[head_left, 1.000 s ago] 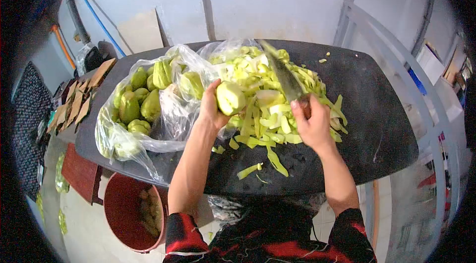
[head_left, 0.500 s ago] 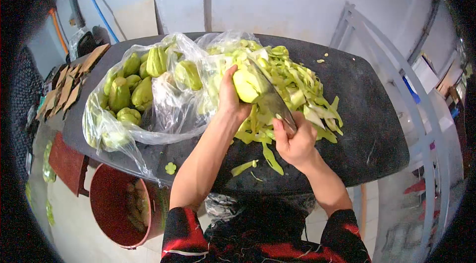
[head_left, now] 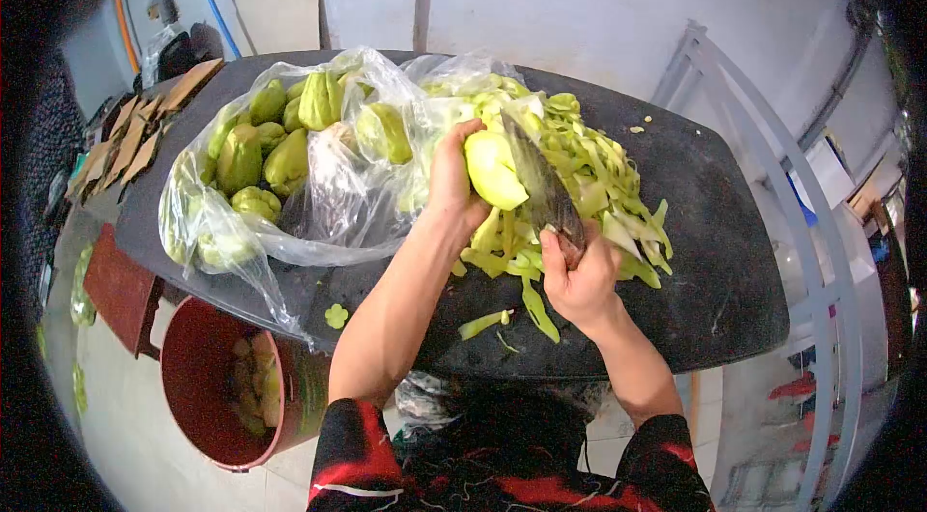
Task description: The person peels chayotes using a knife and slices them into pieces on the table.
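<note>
**Chayote (head_left: 493, 169) and knife (head_left: 543, 182) above the peelings (head_left: 610, 182)**

Near frame centre, the left hand (head_left: 456, 179) grips the chayote's left side, apparently leaving its right side free for the knife clasped in the right hand (head_left: 586, 280).

there are two hands (head_left: 583, 280), one knife (head_left: 548, 191), one pale chayote (head_left: 493, 170), at least eight unpeeled chayotes (head_left: 238, 160) at ten o'clock, one red bin (head_left: 195, 367) at eight o'clock.
</note>
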Tool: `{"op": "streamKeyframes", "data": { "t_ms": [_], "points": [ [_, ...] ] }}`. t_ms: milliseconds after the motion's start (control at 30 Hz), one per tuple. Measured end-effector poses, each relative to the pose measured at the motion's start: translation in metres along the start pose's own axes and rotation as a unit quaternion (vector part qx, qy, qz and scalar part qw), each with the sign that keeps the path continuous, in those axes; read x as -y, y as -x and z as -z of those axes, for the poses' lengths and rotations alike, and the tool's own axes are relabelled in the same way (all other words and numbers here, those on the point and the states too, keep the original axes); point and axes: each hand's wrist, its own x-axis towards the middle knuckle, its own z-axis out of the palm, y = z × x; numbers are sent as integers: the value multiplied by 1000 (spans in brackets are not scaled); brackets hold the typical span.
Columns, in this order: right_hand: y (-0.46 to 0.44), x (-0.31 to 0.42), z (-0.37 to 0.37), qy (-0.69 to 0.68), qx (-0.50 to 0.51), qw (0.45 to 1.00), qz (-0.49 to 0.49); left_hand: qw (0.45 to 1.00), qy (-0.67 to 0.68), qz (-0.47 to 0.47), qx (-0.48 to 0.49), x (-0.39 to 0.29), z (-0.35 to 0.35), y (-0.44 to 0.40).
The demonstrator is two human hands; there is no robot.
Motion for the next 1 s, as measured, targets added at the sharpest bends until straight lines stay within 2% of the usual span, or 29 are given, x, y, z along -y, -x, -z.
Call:
{"op": "streamKeyframes", "data": {
  "t_ms": [100, 200, 267, 300, 367, 400, 467, 500, 567, 633, 700, 767, 800, 867, 900, 967, 1000],
  "points": [
    [3, 2, 0, 17, 11, 998, 53, 1000, -8, 1, 18, -5, 0, 4],
    [5, 3, -2, 2, 8, 1000, 13, 999, -19, -30, 1, -5, -1, 8],
    [5, 2, -3, 5, 10, 1000, -6, 971, -134, -197, -4, -6, 5, 0],
    [7, 1, -4, 9, 3, 1000, 7, 971, -133, -197, -3, -7, 2, 3],
    [8, 0, -6, 13, -3, 1000, 21, 998, -41, -51, -2, -5, -5, 12],
    [9, 1, -8, 11, -20, 1000, 7, 998, -40, -49, -3, -1, -3, 9],
    [9, 1, -8, 9, -34, 999, -5, 985, -66, -151, -44, 6, 3, 0],
    [9, 2, -8, 3, -24, 999, -34, 985, -66, -150, -45, 5, -1, 6],
    [7, -1, -11, -3, -16, 998, -61, 992, -56, -103, -53, 0, -11, 16],
    [8, -7, -17, -12, -55, 998, 4, 996, -19, -65, -52, 9, -2, 8],
    [4, -9, -12, -15, -35, 999, -20, 998, 23, -28, -51, 12, -2, 7],
    [3, -8, -12, -22, -16, 999, -45, 968, -129, -206, -59, 7, -10, 15],
    [3, -8, -15, -19, -30, 999, -26, 968, -131, -206, -59, 11, -5, 10],
    [6, -11, -16, -13, -47, 999, -12, 995, 6, -73, -65, 23, 7, -5],
    [6, -17, -15, -44, -33, 998, -38, 995, 7, -72, -61, 21, 2, -2],
    [6, -20, -5, -72, -14, 995, -66, 989, -57, -133, -24, 13, -4, 15],
    [2, -19, 4, -199, 24, 965, -169, 988, -101, -110, 34, 8, 12, 11]
  ]
}}
